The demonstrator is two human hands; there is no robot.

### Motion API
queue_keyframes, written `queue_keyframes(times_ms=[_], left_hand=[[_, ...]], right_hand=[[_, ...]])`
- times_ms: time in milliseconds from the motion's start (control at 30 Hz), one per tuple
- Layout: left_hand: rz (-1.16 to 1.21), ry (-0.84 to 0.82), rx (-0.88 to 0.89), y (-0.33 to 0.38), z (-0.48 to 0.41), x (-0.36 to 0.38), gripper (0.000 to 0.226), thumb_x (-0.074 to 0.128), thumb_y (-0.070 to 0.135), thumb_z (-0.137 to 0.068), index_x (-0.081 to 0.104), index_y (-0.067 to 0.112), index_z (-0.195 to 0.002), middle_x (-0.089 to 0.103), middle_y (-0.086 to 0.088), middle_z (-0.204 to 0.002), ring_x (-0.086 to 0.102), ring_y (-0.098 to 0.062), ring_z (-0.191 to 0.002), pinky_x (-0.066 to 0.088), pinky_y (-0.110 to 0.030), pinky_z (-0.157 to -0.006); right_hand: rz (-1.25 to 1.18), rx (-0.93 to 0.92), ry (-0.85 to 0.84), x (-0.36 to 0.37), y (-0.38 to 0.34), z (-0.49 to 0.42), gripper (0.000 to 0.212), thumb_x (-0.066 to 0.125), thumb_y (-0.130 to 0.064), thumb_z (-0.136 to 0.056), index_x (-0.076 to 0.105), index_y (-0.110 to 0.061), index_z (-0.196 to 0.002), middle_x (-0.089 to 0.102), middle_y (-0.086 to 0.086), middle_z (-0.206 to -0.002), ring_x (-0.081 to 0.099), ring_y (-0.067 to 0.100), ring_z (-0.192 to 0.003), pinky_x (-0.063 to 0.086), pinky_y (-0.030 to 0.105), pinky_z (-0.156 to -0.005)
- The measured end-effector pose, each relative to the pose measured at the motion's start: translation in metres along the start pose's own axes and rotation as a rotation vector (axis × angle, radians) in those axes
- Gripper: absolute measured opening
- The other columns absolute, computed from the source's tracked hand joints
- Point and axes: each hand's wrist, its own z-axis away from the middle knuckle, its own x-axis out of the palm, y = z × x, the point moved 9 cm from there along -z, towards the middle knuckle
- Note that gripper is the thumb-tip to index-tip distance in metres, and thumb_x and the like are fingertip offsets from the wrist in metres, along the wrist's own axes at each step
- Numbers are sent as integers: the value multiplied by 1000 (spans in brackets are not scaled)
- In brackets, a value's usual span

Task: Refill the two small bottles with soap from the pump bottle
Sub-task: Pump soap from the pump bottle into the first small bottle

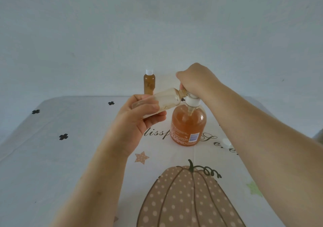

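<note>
Head view: left hand (139, 116) grasps a small clear plastic bottle (157, 102), nearly empty. It is held in the air on a slant, its open neck pointing toward 3 o'clock and meeting the pump spout. The right hand (195, 80) is clenched over the white pump head of a round amber pump bottle (188, 127), which stands upright on the counter (70, 156) near mid-frame. At 11 o'clock from it, at the counter's far edge, a second small bottle (149, 84) stands upright, amber-filled and white-capped. At 4 o'clock, nearby, lies a loose white cap (226, 142). A pumpkin-print cloth covers the counter.
</note>
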Motion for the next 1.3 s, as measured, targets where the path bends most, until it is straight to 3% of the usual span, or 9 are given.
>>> queue_keyframes(times_ms=[133,267,367,467,700,833,1033,1300], left_hand=[[10,-20,3,1,2,4,30,67,2,-72,55,3,-99,72,-7,-87,71,-25,-79,58,-30,-75],[32,-49,34,3,4,10,26,68,3,-74,55,7,-96,69,-12,-95,70,-26,-82,58,-32,-78],[62,-64,52,5,5,11,29,69,2,-74,54,8,-98,65,-15,-99,69,-28,-83,58,-33,-79],[62,-77,45,6,4,11,32,69,2,-74,53,7,-102,65,-14,-98,68,-28,-83,58,-33,-79],[51,-81,13,0,1,9,30,68,3,-75,55,6,-102,68,-10,-95,69,-27,-83,58,-32,-79],[12,-63,19,0,0,5,25,67,3,-73,57,7,-96,68,-8,-90,69,-25,-80,58,-32,-78],[-15,-44,10,-2,-2,1,22,66,2,-73,58,8,-93,67,-10,-92,68,-25,-79,58,-31,-76],[3,-62,13,0,1,6,27,68,3,-73,56,7,-97,69,-9,-91,69,-25,-81,58,-32,-78]], right_hand=[[19,-37,-22,-3,-4,7,24,50,-13,-95,72,-3,-100,71,10,-97,63,28,-83,49,31,-72],[-11,-60,-67,-8,-9,10,25,47,-12,-100,69,-1,-96,69,14,-90,58,29,-72,54,32,-75],[-89,-93,-84,-11,-11,13,29,48,-24,-103,51,-14,-76,57,8,-78,52,20,-59,44,27,-52],[-92,-94,-97,-9,-11,11,33,50,-27,-104,46,-18,-72,52,2,-72,50,14,-55,38,25,-45],[-116,-79,-76,-6,-8,2,31,52,-25,-102,47,-17,-72,52,3,-74,49,16,-59,39,26,-50],[5,6,-39,1,1,-5,19,57,-22,-94,62,-9,-81,62,7,-77,57,24,-66,43,28,-65],[-2,11,22,1,6,-5,19,59,-23,-91,63,-11,-77,62,5,-71,55,23,-60,40,29,-60],[-48,11,34,-3,3,0,19,58,-22,-89,69,-8,-84,75,7,-86,59,23,-63,43,29,-61]])
